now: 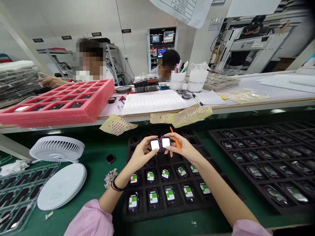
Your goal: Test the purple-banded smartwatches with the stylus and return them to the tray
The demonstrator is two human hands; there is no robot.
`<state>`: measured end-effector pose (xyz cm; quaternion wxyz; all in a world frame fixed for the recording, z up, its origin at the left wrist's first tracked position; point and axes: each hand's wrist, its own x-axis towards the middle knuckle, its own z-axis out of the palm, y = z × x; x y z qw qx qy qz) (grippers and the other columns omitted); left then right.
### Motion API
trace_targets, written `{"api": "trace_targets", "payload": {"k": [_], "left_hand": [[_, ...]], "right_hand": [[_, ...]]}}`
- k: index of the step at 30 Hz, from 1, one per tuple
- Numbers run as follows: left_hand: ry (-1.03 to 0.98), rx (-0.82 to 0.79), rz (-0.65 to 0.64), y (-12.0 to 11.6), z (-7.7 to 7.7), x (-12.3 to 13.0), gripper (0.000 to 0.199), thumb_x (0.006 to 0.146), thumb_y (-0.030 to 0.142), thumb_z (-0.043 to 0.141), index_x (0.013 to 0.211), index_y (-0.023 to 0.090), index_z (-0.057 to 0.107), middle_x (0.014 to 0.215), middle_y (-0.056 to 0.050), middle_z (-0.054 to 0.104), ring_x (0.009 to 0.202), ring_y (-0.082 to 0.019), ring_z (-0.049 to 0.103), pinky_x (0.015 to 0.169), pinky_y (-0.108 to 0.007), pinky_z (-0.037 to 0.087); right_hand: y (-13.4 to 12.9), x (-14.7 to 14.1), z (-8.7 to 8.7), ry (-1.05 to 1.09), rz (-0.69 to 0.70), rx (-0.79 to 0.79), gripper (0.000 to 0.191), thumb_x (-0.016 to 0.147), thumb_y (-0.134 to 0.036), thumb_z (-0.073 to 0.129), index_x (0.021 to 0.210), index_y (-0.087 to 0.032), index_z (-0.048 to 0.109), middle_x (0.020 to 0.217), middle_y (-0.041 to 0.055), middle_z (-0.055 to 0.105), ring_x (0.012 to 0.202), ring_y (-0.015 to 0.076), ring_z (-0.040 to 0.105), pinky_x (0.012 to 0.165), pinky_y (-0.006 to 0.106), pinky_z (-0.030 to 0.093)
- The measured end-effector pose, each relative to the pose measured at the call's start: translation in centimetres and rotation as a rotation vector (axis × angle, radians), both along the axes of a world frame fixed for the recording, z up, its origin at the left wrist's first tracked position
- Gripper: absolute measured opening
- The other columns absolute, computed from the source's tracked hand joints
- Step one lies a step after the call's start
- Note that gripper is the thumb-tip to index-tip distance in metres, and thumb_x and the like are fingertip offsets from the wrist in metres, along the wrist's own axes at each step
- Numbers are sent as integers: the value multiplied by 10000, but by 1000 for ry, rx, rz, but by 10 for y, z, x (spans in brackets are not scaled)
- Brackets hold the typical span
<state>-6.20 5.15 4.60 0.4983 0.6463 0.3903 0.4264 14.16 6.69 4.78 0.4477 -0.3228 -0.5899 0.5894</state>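
My left hand (142,152) grips a smartwatch (155,144) with a lit white screen. Close against it, another smartwatch (166,143) with a white screen is pinched in my right hand (180,146). An orange pen-like stick (175,139) also rests between the fingers of my right hand. Both watches are held side by side above a black foam tray (145,214). In the tray's pockets lie several watches, many with green and white screens, such as the watch (153,197) in the front row.
A white fan (61,186) stands at left beside clear trays (24,196). One dark watch (110,159) and paper scraps (110,178) lie on the green mat. Another black tray (265,164) is at right. On the shelf are a pink foam tray (98,105) and papers (154,101); two people sit beyond.
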Motion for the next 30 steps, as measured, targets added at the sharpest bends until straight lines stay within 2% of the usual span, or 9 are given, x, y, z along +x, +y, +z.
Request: {"api": "trace_targets", "payload": {"k": [4,9,12,15,21,27,30], "left_hand": [[-27,-29,36,1,1,2,349,822,341,626,1120,167,572,1029,-72,635,807,-148,600,649,-236,516],[-6,-56,78,1,1,2,318,829,421,597,1009,162,643,906,-50,646,675,-121,561,490,-183,458],[-1,-68,81,2,0,2,332,841,450,575,981,163,667,799,-27,630,615,-107,536,466,-177,442],[5,-78,84,2,0,2,339,840,462,575,972,166,673,775,-21,621,603,-107,535,462,-177,433],[21,-56,56,3,-1,2,316,852,421,569,1024,167,645,890,-44,643,635,-106,551,479,-179,406],[11,-61,-40,3,-2,-1,414,831,339,614,1202,179,523,1042,-77,631,727,-136,621,509,-195,413],[10,-61,-71,3,-1,-1,475,809,299,644,1240,182,481,1146,-99,608,801,-152,639,589,-222,459]], "right_hand": [[0,-1,-1,-19,-51,-16,352,732,-348,735,1006,-200,570,932,30,612,528,118,654,459,245,509],[-1,-3,-3,-29,-119,-34,272,757,-376,707,929,-192,604,796,-13,610,448,95,612,425,230,479],[-1,-4,-4,-20,-150,-41,264,744,-388,715,883,-189,612,706,-41,585,394,84,573,394,225,458],[-1,-5,-6,-12,-155,-43,262,739,-394,717,866,-187,617,680,-50,571,382,80,561,385,222,452],[-1,-5,-4,-25,-155,-45,262,736,-392,719,865,-189,613,685,-51,563,391,73,557,402,222,470],[2,-2,-3,-55,-89,-26,391,649,-354,790,937,-196,577,873,6,625,473,92,613,389,207,456],[3,0,-2,-69,-54,-29,452,629,-331,803,987,-203,559,954,36,628,547,112,642,400,207,463]]}}
